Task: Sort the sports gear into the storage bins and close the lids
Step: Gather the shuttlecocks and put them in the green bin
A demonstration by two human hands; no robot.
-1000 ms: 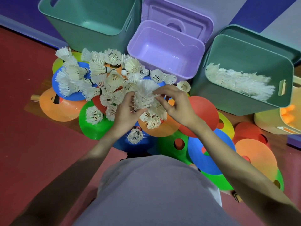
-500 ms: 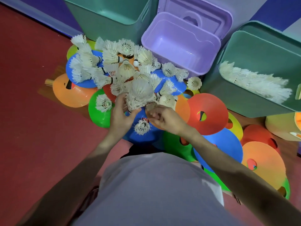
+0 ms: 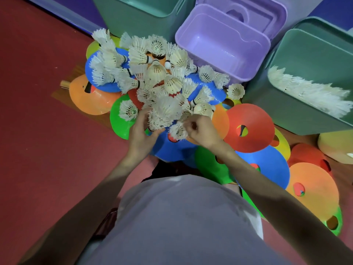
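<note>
A heap of white feather shuttlecocks lies on flat coloured disc cones on the floor. My left hand grips a bunch of stacked shuttlecocks from below. My right hand pinches a single shuttlecock just right of that bunch. A green bin on the right, tipped toward me, holds a row of shuttlecocks. The purple bin in the middle is empty, its lid standing behind it. Another green bin stands at the upper left.
Disc cones spread right of my hands: a red one, a blue one, an orange one, green ones below. A yellow bin shows at the right edge. Red floor lies on the left. My grey shirt fills the bottom.
My right hand came down from the top of the bunch to its lower right and now pinches a single shuttlecock. The view has shifted, so the bins sit higher and further right.
</note>
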